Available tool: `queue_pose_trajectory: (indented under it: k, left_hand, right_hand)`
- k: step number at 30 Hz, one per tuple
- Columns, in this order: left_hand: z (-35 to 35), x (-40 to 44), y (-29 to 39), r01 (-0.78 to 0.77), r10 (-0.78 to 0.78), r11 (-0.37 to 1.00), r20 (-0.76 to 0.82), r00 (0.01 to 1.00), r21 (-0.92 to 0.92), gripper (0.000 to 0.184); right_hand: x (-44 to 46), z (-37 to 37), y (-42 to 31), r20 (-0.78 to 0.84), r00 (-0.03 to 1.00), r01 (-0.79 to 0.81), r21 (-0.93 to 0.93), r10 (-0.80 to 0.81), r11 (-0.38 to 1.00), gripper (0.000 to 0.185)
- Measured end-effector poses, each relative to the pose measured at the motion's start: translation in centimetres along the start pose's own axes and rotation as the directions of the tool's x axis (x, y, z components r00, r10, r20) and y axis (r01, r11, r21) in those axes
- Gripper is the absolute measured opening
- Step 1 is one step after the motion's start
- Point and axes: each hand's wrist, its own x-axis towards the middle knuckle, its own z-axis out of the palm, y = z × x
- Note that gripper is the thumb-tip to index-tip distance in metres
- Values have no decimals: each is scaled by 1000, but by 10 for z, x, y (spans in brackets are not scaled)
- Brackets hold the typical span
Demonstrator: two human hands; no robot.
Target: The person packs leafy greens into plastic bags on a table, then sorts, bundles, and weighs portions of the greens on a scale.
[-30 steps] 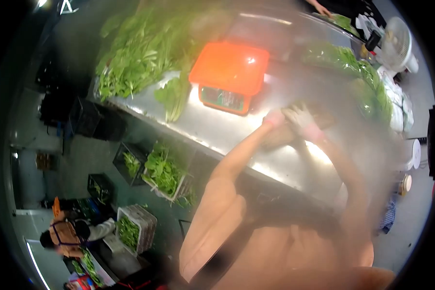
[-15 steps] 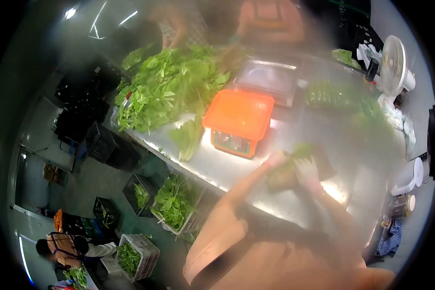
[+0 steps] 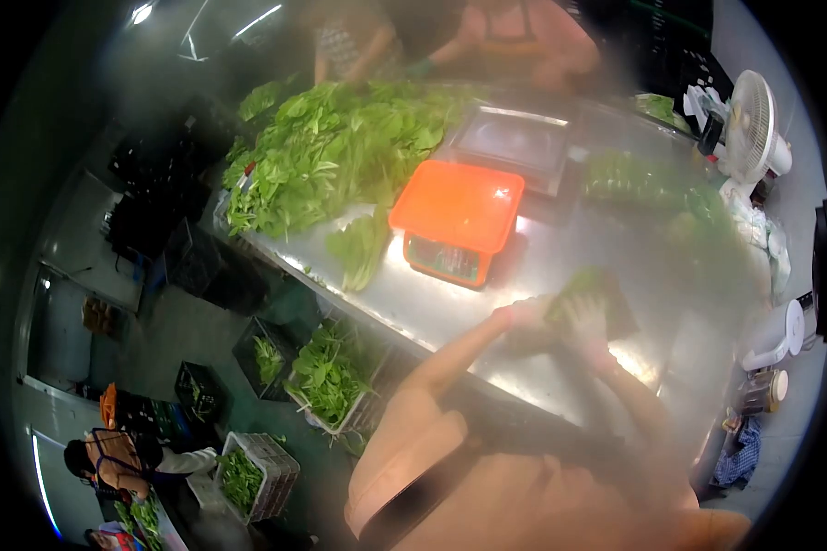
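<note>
A hazy lens blurs the middle of the head view. My left hand (image 3: pixel 526 314) is at the left end of a bunch of leafy greens (image 3: pixel 590 283), closed on it as far as the haze shows. From the right, my right hand (image 3: pixel 586 323) lies over the same bunch, fingers curled on it. Beneath the hands is a dull brownish-green patch that I cannot make out. Just beyond them, an orange weighing scale (image 3: pixel 458 209) stands on the metal table (image 3: pixel 413 308). Some loose leafy greens (image 3: pixel 358 248) lie left of the scale.
A big heap of greens (image 3: pixel 331 156) covers the far left. Behind the scale is a clear plastic tray (image 3: pixel 510 142); bagged greens (image 3: pixel 634 179) lie right. Two people stand across the table. Crates of greens (image 3: pixel 331 381) are on the floor; a fan (image 3: pixel 749 129) stands right.
My hands and the bunch have shifted slightly; more of its green now shows left of my right hand's fingers. The camera view has tilted a little. A person across the table has moved an arm.
</note>
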Motion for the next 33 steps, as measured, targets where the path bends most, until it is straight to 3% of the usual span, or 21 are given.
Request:
queue_pose_trajectory:
  k: [2,3,4,5,6,8,10,12,13,14,15,17,18,20,22,25,28,29,31,32,33]
  left_hand:
    - [13,1,0,43,-44,998,4,999,50,75]
    - [34,12,-13,34,-33,954,-7,999,297,70]
    - [47,17,-20,21,-17,851,-13,1000,526,64]
    - [43,9,-6,-26,22,847,14,1000,531,48]
    - [31,-1,11,-34,26,846,24,999,532,48]
    - [2,-14,37,-76,108,968,-122,987,241,54]
    - [18,15,-29,-31,129,960,-343,930,278,53]
    - [24,-12,-26,-114,121,991,-840,530,70,57]
    - [35,-25,-31,-130,-68,980,-870,488,-150,61]
    - [50,-32,-33,-140,-269,921,-855,444,-363,65]
    - [73,-35,-36,-136,-264,916,-824,502,-377,65]
    - [102,-32,-42,-156,-446,549,-446,776,-821,70]
    - [101,-32,-26,-29,-447,594,-360,819,-804,72]
    - [113,-6,-25,-198,-313,627,-476,821,-753,73]
    - [117,20,-33,-162,-233,845,-623,747,-510,69]
    - [87,2,-2,-303,-172,673,-540,824,-675,59]
    - [60,-11,69,-415,29,529,-473,880,-740,65]
    - [63,-9,87,-409,78,532,-438,895,-741,65]
    - [72,-4,112,-425,247,715,-368,896,-555,72]
    - [82,0,126,-393,254,789,-332,908,-473,76]
    - [92,7,134,-435,354,765,-254,900,-475,77]
  right_hand:
    - [-1,-17,-14,5,982,186,-81,-186,979,62]
    - [-4,15,4,8,936,329,-369,-351,869,73]
    - [10,5,4,36,919,362,-471,-393,804,88]
    - [24,-14,2,150,949,308,-252,-277,917,91]
    - [36,-28,3,281,942,200,-31,-183,979,95]
    - [39,-4,30,386,916,59,146,-112,988,98]
    - [45,32,61,499,866,-148,324,-36,935,98]
    - [50,61,86,454,891,-189,336,18,923,95]
    - [55,50,87,560,825,-356,398,84,845,95]
    - [58,50,89,556,819,-411,397,141,821,93]
    - [63,20,73,653,727,-535,344,212,772,91]
    - [62,11,65,623,740,-526,304,252,794,90]
    - [61,10,61,612,745,-534,309,265,787,87]
    - [53,28,60,532,790,-556,416,303,719,82]
    - [37,88,67,431,829,-550,521,356,653,78]
    - [27,100,42,253,803,-584,521,540,623,80]
    - [9,-31,-8,310,651,-729,511,693,456,95]
    - [-7,-39,-1,230,647,-696,568,727,439,99]
    - [-43,-59,12,75,633,-565,725,770,394,102]
    - [-63,-72,18,-3,620,-459,810,785,365,101]
    - [-86,-87,21,-81,600,-338,876,796,343,100]
